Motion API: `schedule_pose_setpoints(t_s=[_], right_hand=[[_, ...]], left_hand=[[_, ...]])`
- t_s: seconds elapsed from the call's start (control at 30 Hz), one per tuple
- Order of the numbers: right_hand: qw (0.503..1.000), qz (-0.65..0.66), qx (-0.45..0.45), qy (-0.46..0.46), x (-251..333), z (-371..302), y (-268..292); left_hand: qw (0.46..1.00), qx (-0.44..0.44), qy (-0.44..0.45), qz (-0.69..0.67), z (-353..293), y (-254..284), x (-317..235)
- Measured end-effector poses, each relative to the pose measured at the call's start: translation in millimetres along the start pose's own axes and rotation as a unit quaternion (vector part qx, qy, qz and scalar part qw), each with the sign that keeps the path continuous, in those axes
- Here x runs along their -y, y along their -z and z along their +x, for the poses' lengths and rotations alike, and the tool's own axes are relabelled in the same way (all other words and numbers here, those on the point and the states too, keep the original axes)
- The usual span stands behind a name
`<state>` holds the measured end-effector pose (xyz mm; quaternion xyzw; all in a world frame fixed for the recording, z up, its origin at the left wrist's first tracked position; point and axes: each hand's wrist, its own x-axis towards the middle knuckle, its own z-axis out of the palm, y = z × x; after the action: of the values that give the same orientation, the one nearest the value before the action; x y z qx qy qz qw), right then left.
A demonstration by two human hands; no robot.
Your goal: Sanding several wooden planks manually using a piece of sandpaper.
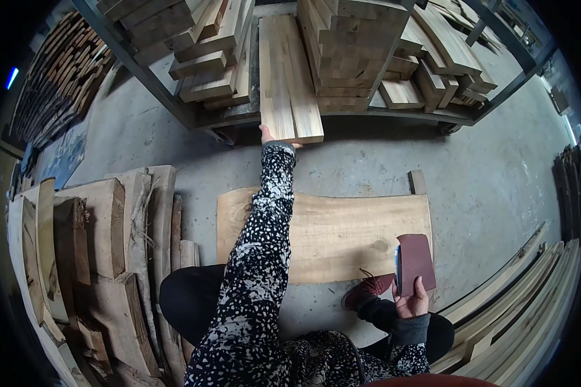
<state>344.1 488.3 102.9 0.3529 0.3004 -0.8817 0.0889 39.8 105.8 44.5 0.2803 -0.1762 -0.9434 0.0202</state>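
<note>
My left hand (266,134) reaches forward to the near end of a laminated wooden board (289,77) lying on the metal rack. Its thumb rests along the board's left edge; the fingers curl beneath the end and are mostly hidden. Close to my right knee, my right hand (412,300) grips a flat maroon folder (417,264) by its lower end. Thin white and blue edges show along the folder's left side. Between my feet and the rack, a wide slab of pale wood (332,226) with a wavy edge lies low over the floor.
The wheeled metal rack (342,118) carries stacks of timber on either side of the board. Rough bark-edged slabs (116,303) stand close on my left. Long planks (529,309) lie at my right. A small wood block (417,181) sits behind the slab.
</note>
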Motion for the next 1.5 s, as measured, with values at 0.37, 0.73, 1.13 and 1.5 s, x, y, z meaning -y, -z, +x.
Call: schedule_pose_setpoints(t_s=[0.37,0.73,1.13,1.5], right_hand=[[1.0,0.002,-0.015,-0.012,4,2,-14],[0.999,0.011,-0.05,-0.014,4,6,-23],[0.997,0.017,-0.068,0.01,9,6,-22],[0.998,0.021,-0.062,0.004,9,2,-24]], left_hand=[[0.986,-0.163,0.001,-0.016,103,-25,-16],[0.972,-0.155,-0.047,0.169,272,8,-55],[0.917,-0.106,-0.107,0.37,389,30,-94],[0.831,-0.049,-0.214,0.51,413,50,-135]])
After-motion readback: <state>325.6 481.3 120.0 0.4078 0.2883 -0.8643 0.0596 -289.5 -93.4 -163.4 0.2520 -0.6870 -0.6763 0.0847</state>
